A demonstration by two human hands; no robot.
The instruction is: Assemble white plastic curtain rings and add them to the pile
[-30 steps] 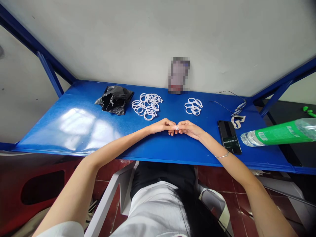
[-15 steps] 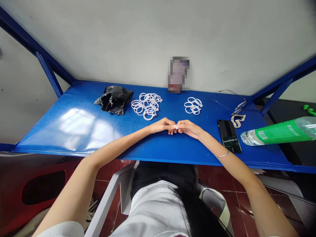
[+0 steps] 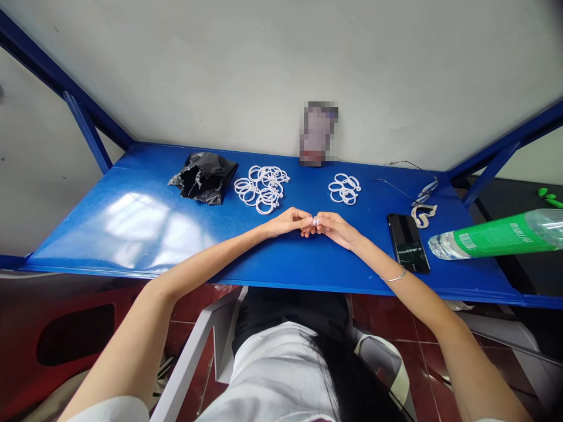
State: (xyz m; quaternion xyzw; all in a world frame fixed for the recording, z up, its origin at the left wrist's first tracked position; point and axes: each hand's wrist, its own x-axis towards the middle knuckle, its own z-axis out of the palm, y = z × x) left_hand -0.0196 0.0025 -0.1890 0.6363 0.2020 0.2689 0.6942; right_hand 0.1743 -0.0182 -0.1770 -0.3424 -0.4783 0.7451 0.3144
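Left hand point(image 3: 288, 221) and right hand point(image 3: 338, 228) pinch one small white ring point(image 3: 315, 221) together at frame centre. The black bag point(image 3: 203, 176), upper left on the bench point(image 3: 132, 228), lies crumpled; its contents are hidden.

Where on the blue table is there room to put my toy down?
The table's left part, in front of the black bag, is bare. It is crowded by the right end: phone, bottle, glasses.

The small white piece point(image 3: 315, 221) pinched between the left hand point(image 3: 290, 221) and the right hand point(image 3: 338, 228) is mostly covered by fingertips, so its shape cannot be told. The card point(image 3: 318, 133) against the wall is blurred out. The bottle point(image 3: 497, 235) is cut off at the right edge.
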